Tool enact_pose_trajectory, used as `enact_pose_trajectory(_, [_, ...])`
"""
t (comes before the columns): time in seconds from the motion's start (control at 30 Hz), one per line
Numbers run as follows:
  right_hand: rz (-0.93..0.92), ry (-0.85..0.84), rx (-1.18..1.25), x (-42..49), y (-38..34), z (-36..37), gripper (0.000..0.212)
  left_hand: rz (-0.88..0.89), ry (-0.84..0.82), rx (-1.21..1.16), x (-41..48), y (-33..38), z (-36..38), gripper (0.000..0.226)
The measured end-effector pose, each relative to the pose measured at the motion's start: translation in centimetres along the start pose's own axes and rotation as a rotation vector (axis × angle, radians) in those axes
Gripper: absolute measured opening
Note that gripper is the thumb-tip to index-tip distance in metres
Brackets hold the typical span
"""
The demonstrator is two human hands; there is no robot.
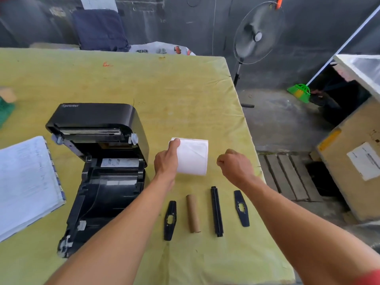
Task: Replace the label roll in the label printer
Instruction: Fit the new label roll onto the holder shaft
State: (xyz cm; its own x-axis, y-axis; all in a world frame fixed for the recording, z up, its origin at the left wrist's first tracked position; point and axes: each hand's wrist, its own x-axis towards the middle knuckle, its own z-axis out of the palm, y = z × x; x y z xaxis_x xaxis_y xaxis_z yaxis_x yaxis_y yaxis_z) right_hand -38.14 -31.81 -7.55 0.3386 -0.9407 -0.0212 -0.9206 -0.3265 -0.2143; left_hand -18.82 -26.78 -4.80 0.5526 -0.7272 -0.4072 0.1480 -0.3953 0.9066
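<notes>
printer (98, 161) lid up, bay seemingly empty; old core (193, 213), spindle (217, 210) and 2 guides lie on the bench (185, 95). left hand (167, 159) clamped on new roll (193, 156); right hand (234, 164) fisted, empty. loading remains.

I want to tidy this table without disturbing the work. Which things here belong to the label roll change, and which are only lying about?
Belong to the job:
- label printer, lid open
- new white label roll, under the left hand
- empty cardboard core
- black spindle
- two black roll guides

Just lying about:
- stack of papers
- standing fan
- cardboard box
- green broom
</notes>
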Motion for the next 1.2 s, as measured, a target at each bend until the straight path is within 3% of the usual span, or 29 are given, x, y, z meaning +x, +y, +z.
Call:
enact_pose_trajectory(0.17, [-0.185, -0.132, -0.157, 0.1, 1.1, 3.2, 0.019, -0.048, 0.017, -0.021, 0.5, -0.8, 1.5, 0.047])
enact_pose_trajectory(0.43, [-0.088, -0.284, 0.012, -1.5, 3.0, 4.6, 0.04, -0.116, 0.058, -0.079, 0.8, -2.2, 3.0, 0.042])
enact_pose_trajectory(0.63, [0.009, -0.422, 0.037, -0.2, 2.3, 2.6, 0.03, -0.087, 0.05, -0.049, 0.3, -1.5, 2.9, 0.044])
enact_pose_trajectory(0.7, [0.14, -0.399, 0.255, 0.3, 1.8, 1.6, 0.03, -0.076, 0.044, -0.044, 0.1, -1.3, 2.5, 0.044])
enact_pose_trajectory(0.8, [0.367, -0.242, 0.868, 0.1, 0.5, -0.2, 0.028, -0.072, 0.026, -0.06, 0.1, -0.5, 1.7, 0.045])
enact_pose_trajectory(0.87, [0.408, -0.32, 1.172, -0.6, -0.8, -1.5, 0.034, -0.078, 0.029, -0.065, 0.1, -0.1, 1.3, 0.046])
enact_pose_trajectory(0.97, [0.331, -0.393, 1.193, -1.7, -3.2, -2.4, 0.056, -0.081, 0.044, -0.051, 0.0, 0.7, 0.8, 0.046])
enact_pose_trajectory(1.1, [0.269, -0.191, 1.12, -2.5, -5.7, -2.7, 0.04, -0.062, -0.004, -0.035, -0.4, 1.8, 0.1, 0.049])
enact_pose_trajectory(1.2, [0.296, -0.186, 1.191, -3.0, -6.4, -3.3, 0.039, -0.044, -0.077, -0.077, -0.6, 1.9, -1.0, 0.05])
